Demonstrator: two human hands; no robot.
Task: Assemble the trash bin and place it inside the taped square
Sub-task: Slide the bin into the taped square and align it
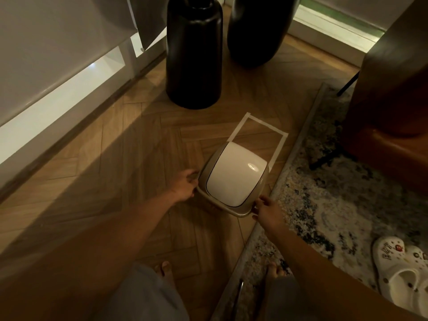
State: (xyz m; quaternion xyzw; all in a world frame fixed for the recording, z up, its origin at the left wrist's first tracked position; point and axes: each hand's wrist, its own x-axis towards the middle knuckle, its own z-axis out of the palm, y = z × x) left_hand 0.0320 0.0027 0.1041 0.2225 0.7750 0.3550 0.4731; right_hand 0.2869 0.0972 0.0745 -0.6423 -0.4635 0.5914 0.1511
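Observation:
A small trash bin point(234, 177) with a beige rim and a white domed swing lid stands on the wooden floor. It covers the near corner of the taped square point(261, 126), whose far half stays visible behind it. My left hand point(184, 185) grips the bin's rim on its left side. My right hand point(266, 210) holds the rim at the near right corner. The bin's body is hidden under the lid from this angle.
Two tall black vases point(193, 54) point(257, 31) stand beyond the square. A patterned rug point(324, 205) borders the square on the right, with a brown armchair point(393, 89) on it and a white clog point(403, 272). My bare feet point(163, 269) are near the bottom.

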